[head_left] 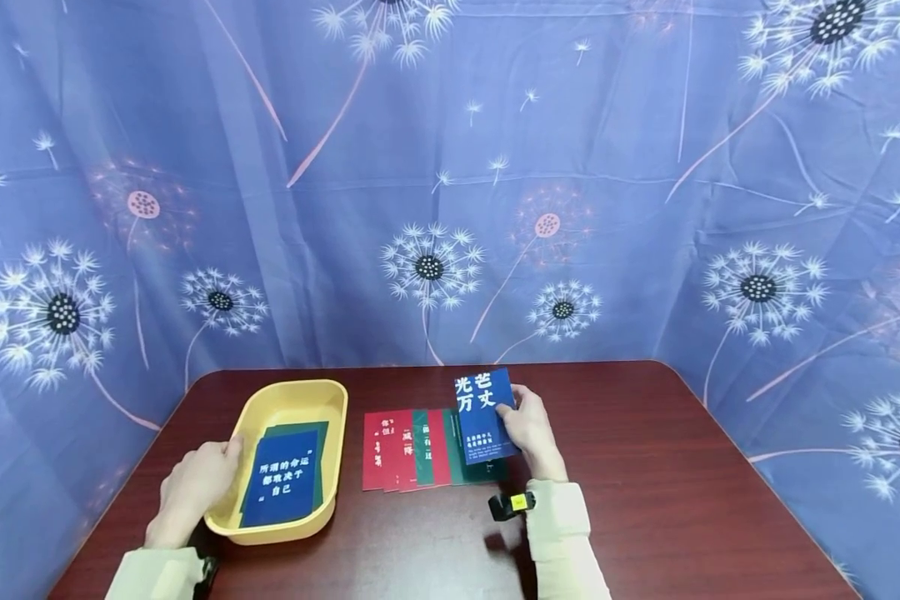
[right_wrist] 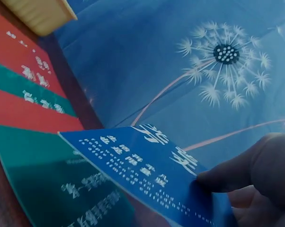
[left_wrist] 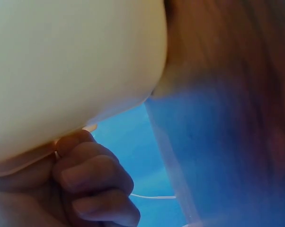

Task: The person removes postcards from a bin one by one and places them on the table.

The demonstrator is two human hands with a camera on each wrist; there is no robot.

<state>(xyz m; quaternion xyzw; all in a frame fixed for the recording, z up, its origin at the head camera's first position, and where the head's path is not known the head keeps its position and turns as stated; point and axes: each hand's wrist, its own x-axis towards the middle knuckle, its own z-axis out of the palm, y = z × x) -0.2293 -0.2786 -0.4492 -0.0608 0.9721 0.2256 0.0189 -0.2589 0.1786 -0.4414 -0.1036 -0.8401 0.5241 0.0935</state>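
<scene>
In the head view, a blue card [head_left: 487, 432] is being held by the right hand [head_left: 531, 425] over the right end of a row of overlapping red and green cards [head_left: 386, 467] on the dark red table [head_left: 682, 492]. The card is being pinched at its right edge, so it is lying to the left of the fingers, its long axis being pointed roughly away from the person and leaned slightly leftward at the far end. The relation that seems to matter most is being set by the yellow tray [head_left: 328, 515], which is standing farther left, with the row lying between it and the held card. The tray is being gripped at its left side by the left hand [head_left: 201, 479]; a blue card over green inside [head_left: 279, 483] is being contained by it. The right forearm is being reached forward, the left one angled forward and inward.

In the left wrist view, the tray's pale wall is being shown close up, and the left fingers are being kept curled tightly at its rim.

In the right wrist view, the thumb is being pressed on the blue card's face, with fingers being tucked behind. The card is being held tilted over a green card; whether the two are touching cannot be told.
</scene>
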